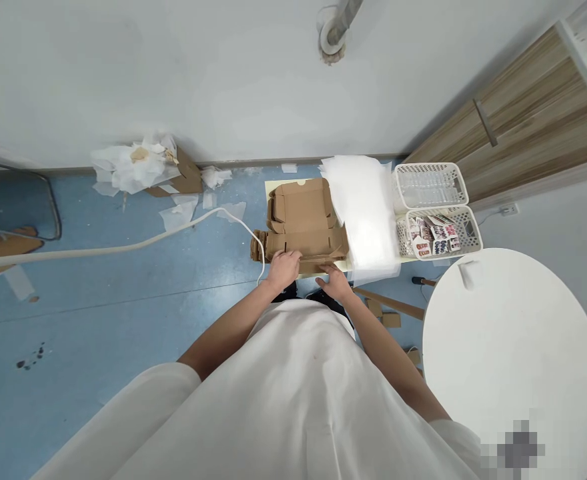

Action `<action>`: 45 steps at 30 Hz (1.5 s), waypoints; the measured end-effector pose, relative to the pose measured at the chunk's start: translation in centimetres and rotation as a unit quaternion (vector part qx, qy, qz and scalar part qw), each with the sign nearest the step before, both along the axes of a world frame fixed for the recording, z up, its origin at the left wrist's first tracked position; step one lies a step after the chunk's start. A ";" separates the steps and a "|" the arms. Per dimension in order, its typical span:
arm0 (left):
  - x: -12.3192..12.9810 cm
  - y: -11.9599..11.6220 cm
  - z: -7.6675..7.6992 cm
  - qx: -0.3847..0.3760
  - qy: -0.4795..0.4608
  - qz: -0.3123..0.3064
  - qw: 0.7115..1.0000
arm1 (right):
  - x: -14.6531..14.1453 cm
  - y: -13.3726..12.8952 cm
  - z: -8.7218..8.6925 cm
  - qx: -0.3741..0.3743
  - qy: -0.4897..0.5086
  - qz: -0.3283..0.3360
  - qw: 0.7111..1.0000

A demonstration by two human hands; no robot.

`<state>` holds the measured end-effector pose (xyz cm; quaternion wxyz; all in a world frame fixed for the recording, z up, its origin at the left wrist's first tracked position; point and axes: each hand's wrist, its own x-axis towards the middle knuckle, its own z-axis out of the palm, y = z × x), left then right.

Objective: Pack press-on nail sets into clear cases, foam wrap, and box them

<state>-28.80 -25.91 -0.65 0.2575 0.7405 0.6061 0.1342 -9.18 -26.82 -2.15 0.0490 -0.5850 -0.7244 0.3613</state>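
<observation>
Several flattened brown cardboard boxes (303, 208) lie stacked on a narrow table close to my body. On the near left flap of the top box rests my left hand (283, 268), its fingers bent over the cardboard edge. My right hand (334, 283) is at the near right edge, thumb and fingers at the front flap of the same box. Beside the boxes, to the right, is a pile of thin white sheets (371, 217).
Right of the sheets stand a white basket of clear packs (431, 187) and another basket (469, 230) with colourful cards. A round white table (513, 353) is at the right. A white hose (138, 245) crosses from the left. Against the wall stands a box (188, 175) with crumpled paper.
</observation>
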 end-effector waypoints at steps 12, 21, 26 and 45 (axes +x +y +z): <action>0.7 -0.6 0.6 0.017 -0.018 -0.032 0.999 | 2.1 2.0 4.0 -0.044 0.200 -0.290 0.935; 2.6 -1.5 1.3 0.019 0.007 -0.116 0.993 | 3.4 2.9 5.4 -0.013 0.106 -0.313 0.944; 2.2 -1.9 2.1 0.052 -0.014 -0.007 0.999 | 4.0 2.7 5.0 0.059 0.070 -0.333 0.938; 18.4 -2.3 0.6 -0.143 -0.390 0.118 0.902 | 22.8 -12.3 5.9 0.165 0.276 -0.591 0.740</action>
